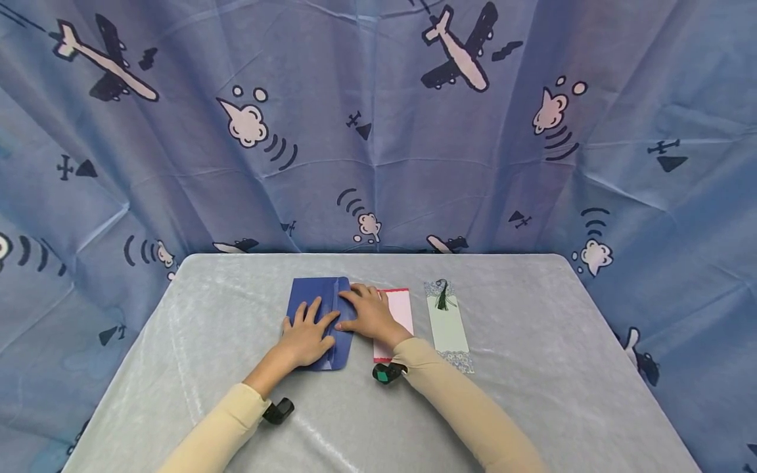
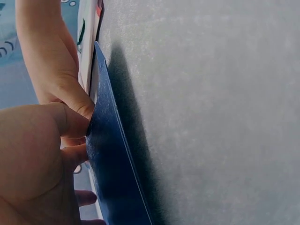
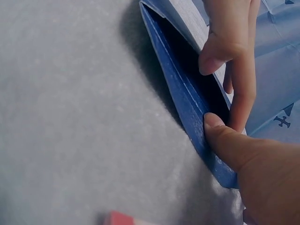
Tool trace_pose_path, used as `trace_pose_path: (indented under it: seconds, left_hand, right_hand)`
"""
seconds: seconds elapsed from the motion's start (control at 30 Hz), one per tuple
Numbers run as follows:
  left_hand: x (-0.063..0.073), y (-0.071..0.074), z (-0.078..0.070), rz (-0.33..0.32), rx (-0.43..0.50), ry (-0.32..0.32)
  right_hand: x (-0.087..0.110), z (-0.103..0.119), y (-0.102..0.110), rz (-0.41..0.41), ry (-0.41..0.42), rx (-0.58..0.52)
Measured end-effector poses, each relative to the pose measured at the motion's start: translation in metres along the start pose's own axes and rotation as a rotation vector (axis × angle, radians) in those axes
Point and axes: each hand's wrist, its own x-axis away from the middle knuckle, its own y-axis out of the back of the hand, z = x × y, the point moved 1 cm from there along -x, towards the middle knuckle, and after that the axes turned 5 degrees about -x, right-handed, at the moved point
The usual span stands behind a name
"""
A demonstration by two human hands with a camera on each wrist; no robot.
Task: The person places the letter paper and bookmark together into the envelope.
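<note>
A blue envelope (image 1: 319,287) lies on the table with its opening toward the right. My left hand (image 1: 303,341) rests on it, fingers spread, with its thumb close to the opening. From the right, my right hand (image 1: 370,316) reaches over the flap. In the right wrist view, the right thumb (image 3: 229,140) presses on the blue flap (image 3: 187,105), and a dark gap shows between flap and pocket. Most other right fingers are hidden in that view. Partly beneath the right hand lies a pink card (image 1: 401,309) with red edges.
A pale green bookmark (image 1: 448,332) with patterned ends and a dark green tassel (image 1: 442,299) lies right of the pink card. The table has a grey cloth (image 1: 532,368). Behind it hangs a blue curtain (image 1: 319,79) printed with planes.
</note>
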Motion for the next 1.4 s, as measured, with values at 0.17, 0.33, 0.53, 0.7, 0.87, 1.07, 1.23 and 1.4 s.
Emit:
trace_pose_path:
  seconds: [0.17, 0.33, 0.53, 0.7, 0.87, 1.07, 1.23, 1.4]
  left_hand:
    - [-0.0005, -0.0024, 0.0011, -0.002, -0.007, 0.015]
    - [0.001, -0.0015, 0.0017, -0.016, -0.01, 0.022]
    - [0.0015, -0.0015, 0.002, -0.071, -0.053, 0.012]
    - [-0.0012, -0.0034, 0.0016, -0.17, -0.075, -0.004]
    - [-0.0036, -0.006, 0.002, -0.221, -0.082, -0.005]
    - [-0.0059, -0.0079, 0.0029, -0.271, -0.087, -0.012]
    - [-0.0044, -0.0085, 0.002, -0.221, -0.089, 0.008]
    - [-0.0011, -0.0068, 0.0013, -0.195, -0.085, 0.038]
  right_hand:
    - [0.0003, 0.001, 0.0003, -0.011, 0.007, -0.001]
    - [0.0004, 0.0016, 0.0001, -0.011, 0.012, -0.006]
    - [0.0008, 0.0007, 0.0002, -0.019, 0.016, -0.003]
    - [0.0006, 0.0001, 0.0, -0.025, 0.016, 0.012]
    - [-0.0001, 0.0012, -0.0002, -0.006, 0.012, 0.017]
    - [-0.0009, 0.0008, -0.0011, -0.002, 0.002, 0.004]
    - [-0.0013, 0.0013, -0.0008, 0.0, 0.003, 0.014]
    - [-0.0017, 0.0016, -0.0009, 0.009, -0.008, 0.028]
